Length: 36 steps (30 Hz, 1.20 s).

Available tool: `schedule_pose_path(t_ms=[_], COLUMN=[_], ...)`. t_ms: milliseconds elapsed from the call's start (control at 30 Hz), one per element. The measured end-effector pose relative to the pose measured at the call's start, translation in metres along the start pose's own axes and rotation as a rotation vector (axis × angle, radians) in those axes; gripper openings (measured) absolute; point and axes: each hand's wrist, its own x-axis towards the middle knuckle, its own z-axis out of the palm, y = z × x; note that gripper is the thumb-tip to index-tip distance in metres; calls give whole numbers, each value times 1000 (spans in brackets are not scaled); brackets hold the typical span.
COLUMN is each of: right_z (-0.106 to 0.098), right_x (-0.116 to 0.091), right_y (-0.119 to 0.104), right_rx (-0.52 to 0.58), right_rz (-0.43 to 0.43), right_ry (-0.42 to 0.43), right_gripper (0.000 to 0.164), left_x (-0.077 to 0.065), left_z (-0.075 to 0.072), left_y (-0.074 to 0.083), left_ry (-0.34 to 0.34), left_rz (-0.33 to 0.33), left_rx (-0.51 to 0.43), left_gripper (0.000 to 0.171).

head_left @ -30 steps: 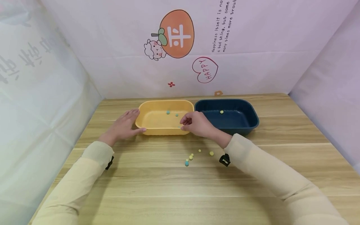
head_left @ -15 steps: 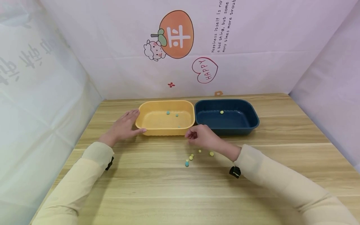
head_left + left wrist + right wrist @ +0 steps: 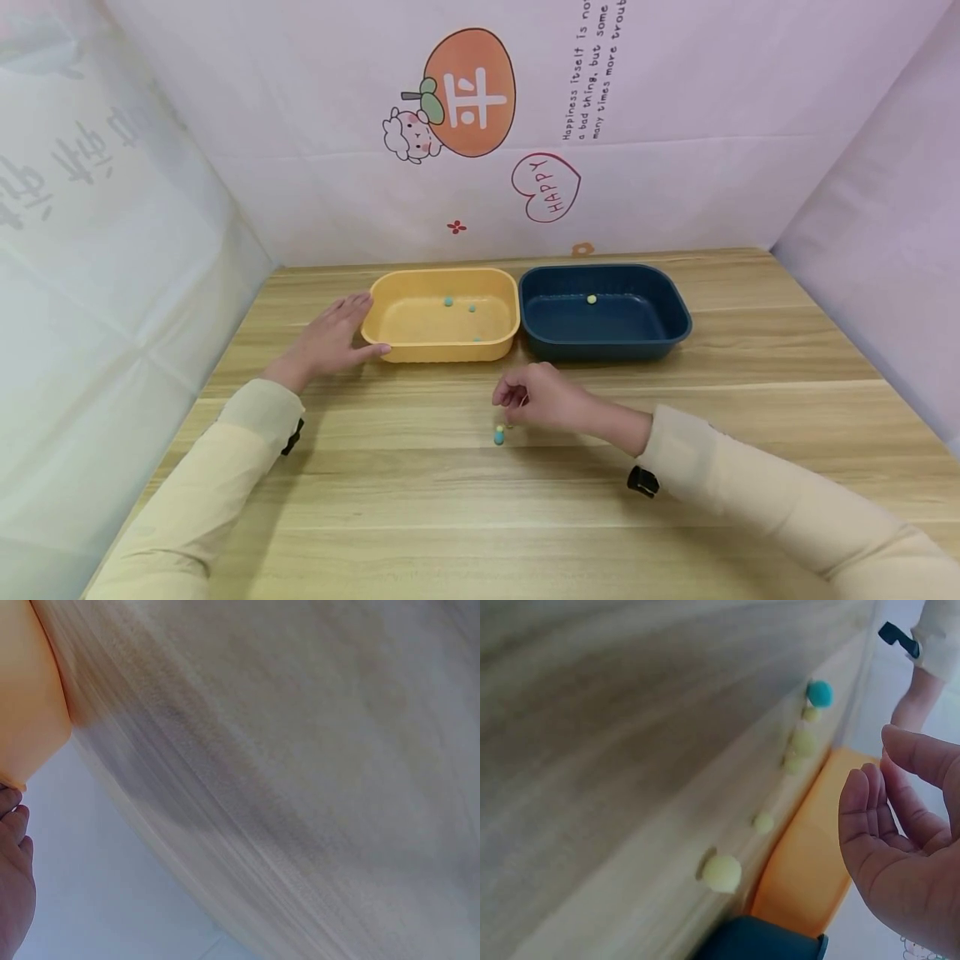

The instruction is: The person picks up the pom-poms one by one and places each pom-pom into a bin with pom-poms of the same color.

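Note:
My left hand (image 3: 326, 342) rests against the left end of the yellow bin (image 3: 442, 352), fingers along its side and thumb at the front rim. In the left wrist view its fingertips touch the bin's rim (image 3: 15, 784). My right hand (image 3: 543, 398) hovers low over the table, fingers bent, thumb and index fingertip apart. Nothing shows between them. Below it lie a teal ball (image 3: 820, 694) and several small yellow balls, the largest of them a yellow ball (image 3: 721, 874). In the head view the hand hides most of these.
A dark blue bin (image 3: 606, 343) stands right beside the yellow one, with a yellow ball (image 3: 592, 299) inside. Small teal balls, one a teal ball (image 3: 448, 302), lie in the yellow bin. A printed cloth (image 3: 322, 183) hangs behind the wooden table (image 3: 420, 500).
My right hand has drawn back from over the yellow bin's right end, toward me and down to the loose balls. The left hand has stayed at the bin.

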Motion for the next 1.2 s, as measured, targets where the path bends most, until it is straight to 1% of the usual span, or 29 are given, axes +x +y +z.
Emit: schedule_pose_path(t_ms=[167,333,500,800,1067,1200], right_z=[8,15,19,24,27,29], right_x=[-4,-6,-7,-8,-8,-8], right_y=[1,0,-1,-4,-5,-4], right_rx=[-16,-37,-53,-128,-167,-187], right_rz=[23,13,15,22,36,41], right_ry=[-44,-74,-84,-81,-118,-123], right_gripper=[11,10,10,10,11,12], left_x=[0,0,0,-1,0,0], left_z=[-1,-2,-2,-3,-2,-3], left_y=[1,1,1,1,1,2], left_ry=[-5,-9,-14,-15,-18,-18], left_rz=[-3,-1,-2,-1,-2,-4], left_rx=[0,9,13,9,7,9], left_gripper=[99,99,100,100,100,100])
